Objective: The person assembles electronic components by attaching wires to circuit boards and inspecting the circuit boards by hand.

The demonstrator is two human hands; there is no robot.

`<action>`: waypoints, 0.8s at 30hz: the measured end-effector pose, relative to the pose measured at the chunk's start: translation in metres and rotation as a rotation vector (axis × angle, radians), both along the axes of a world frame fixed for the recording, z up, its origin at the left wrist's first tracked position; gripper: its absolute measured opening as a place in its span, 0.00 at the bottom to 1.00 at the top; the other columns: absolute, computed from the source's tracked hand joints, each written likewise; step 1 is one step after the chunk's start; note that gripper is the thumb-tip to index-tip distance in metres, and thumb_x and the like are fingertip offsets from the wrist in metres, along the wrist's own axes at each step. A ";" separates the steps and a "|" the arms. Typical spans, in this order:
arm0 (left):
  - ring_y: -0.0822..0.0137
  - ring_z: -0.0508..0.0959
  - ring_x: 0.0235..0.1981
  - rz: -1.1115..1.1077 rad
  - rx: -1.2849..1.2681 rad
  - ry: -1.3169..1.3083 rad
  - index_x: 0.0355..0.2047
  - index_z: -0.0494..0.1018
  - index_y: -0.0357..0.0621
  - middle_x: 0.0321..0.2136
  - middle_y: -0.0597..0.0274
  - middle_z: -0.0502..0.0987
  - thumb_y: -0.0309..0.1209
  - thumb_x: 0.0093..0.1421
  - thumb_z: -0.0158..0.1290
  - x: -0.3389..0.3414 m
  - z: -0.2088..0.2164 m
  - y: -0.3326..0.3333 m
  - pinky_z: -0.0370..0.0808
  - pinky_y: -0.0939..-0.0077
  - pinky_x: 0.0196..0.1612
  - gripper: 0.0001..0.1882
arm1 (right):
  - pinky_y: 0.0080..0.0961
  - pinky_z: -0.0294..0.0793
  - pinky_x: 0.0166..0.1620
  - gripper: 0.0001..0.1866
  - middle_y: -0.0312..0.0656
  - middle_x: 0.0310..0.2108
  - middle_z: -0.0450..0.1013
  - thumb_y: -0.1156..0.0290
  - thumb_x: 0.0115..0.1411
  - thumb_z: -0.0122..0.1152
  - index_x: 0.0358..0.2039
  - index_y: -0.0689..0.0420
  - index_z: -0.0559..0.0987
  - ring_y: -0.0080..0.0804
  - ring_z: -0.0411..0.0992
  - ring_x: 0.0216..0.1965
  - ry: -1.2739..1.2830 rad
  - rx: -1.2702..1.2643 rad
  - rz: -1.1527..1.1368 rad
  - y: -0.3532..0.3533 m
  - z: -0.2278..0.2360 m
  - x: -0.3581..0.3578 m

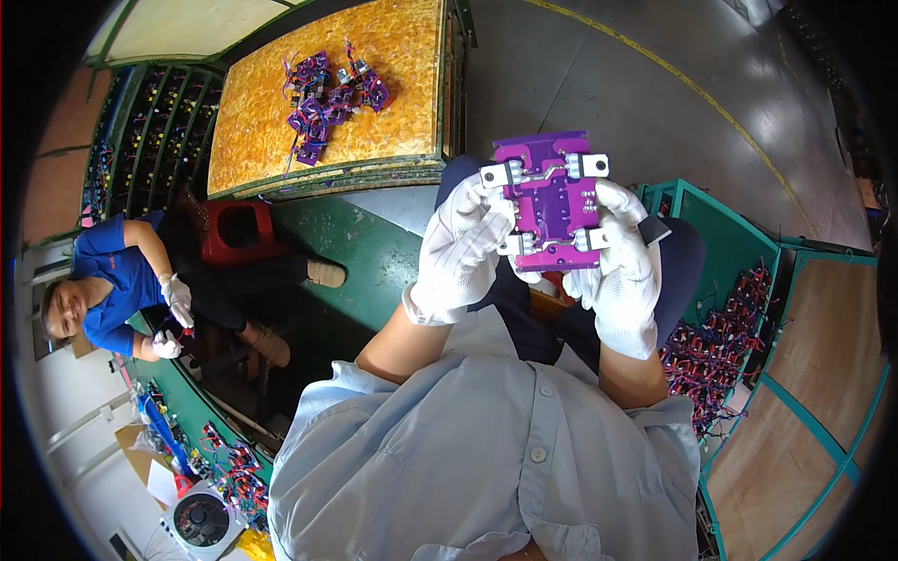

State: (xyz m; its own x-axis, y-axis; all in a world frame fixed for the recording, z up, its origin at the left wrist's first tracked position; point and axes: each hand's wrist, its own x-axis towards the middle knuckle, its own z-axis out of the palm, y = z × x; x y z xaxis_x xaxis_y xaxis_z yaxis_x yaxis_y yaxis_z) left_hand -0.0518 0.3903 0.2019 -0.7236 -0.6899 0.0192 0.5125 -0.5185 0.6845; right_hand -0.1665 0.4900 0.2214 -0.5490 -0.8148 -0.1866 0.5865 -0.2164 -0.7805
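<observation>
In front of me I hold up a flat purple plate assembly (550, 208), possibly a circuit board, with silver-white blocks at its corners and bent metal rods between them. My left hand (458, 251), in a white knit glove, is closed on its left edge. My right hand (625, 271), gloved the same way, grips the right edge. Both hands' fingertips are partly hidden behind the plate. Beside my right hand a small dark flat piece (655, 230) sticks out; what it belongs to I cannot make out.
Purple wired parts (323, 107) lie on a wooden-topped bench (253, 140) ahead left. At right, a green-framed bin (720, 220) holds many similar parts (716, 351). A co-worker (122, 271) in blue sits at left near a red stool (243, 231). A fan (201, 521) stands lower left.
</observation>
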 end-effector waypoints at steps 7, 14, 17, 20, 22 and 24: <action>0.78 0.68 0.34 0.062 -0.170 -0.203 0.46 0.62 0.33 0.37 0.63 0.70 0.22 0.55 0.41 0.003 0.000 0.001 0.63 0.86 0.40 0.16 | 0.12 0.67 0.22 0.13 0.39 0.27 0.69 0.70 0.56 0.46 0.41 0.62 0.68 0.20 0.68 0.20 -0.052 0.073 -0.080 -0.010 -0.013 0.000; 0.77 0.68 0.34 0.056 -0.121 -0.129 0.47 0.60 0.31 0.39 0.61 0.69 0.24 0.55 0.43 0.006 -0.011 -0.004 0.64 0.86 0.41 0.19 | 0.16 0.67 0.13 0.19 0.44 0.31 0.69 0.72 0.55 0.44 0.48 0.63 0.61 0.24 0.69 0.19 -0.133 -0.132 0.062 -0.010 -0.024 -0.001; 0.76 0.68 0.36 0.048 -0.113 -0.105 0.47 0.60 0.30 0.39 0.60 0.69 0.25 0.55 0.43 0.007 -0.013 -0.005 0.63 0.85 0.42 0.19 | 0.19 0.73 0.34 0.22 0.47 0.39 0.67 0.73 0.54 0.44 0.50 0.66 0.59 0.28 0.71 0.34 -0.107 -0.165 0.099 -0.012 -0.022 -0.003; 0.74 0.68 0.41 -0.020 -0.013 -0.023 0.47 0.60 0.32 0.41 0.59 0.69 0.26 0.55 0.44 0.007 -0.007 -0.007 0.62 0.82 0.46 0.19 | 0.19 0.73 0.28 0.21 0.47 0.39 0.67 0.74 0.54 0.40 0.50 0.65 0.59 0.27 0.71 0.29 -0.131 -0.169 0.125 -0.013 -0.019 -0.002; 0.74 0.68 0.42 -0.025 0.019 -0.036 0.47 0.61 0.32 0.41 0.60 0.69 0.27 0.54 0.44 0.007 -0.007 -0.008 0.62 0.81 0.47 0.20 | 0.20 0.73 0.27 0.19 0.48 0.39 0.67 0.74 0.55 0.39 0.49 0.63 0.60 0.27 0.71 0.28 -0.102 -0.206 0.119 -0.013 -0.021 -0.003; 0.71 0.68 0.43 -0.020 0.047 0.012 0.47 0.61 0.33 0.42 0.59 0.69 0.28 0.54 0.45 0.006 -0.012 -0.010 0.61 0.78 0.48 0.20 | 0.16 0.70 0.21 0.21 0.47 0.38 0.67 0.73 0.55 0.41 0.50 0.63 0.59 0.23 0.69 0.23 -0.047 -0.169 0.115 -0.015 -0.017 0.000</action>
State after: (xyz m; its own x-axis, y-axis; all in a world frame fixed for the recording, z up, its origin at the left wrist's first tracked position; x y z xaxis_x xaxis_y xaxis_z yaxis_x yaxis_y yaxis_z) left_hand -0.0458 0.3802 0.1898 -0.7369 -0.6760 -0.0043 0.5101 -0.5601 0.6528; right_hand -0.1660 0.4755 0.2046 -0.4448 -0.8932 -0.0654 0.6498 -0.2716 -0.7099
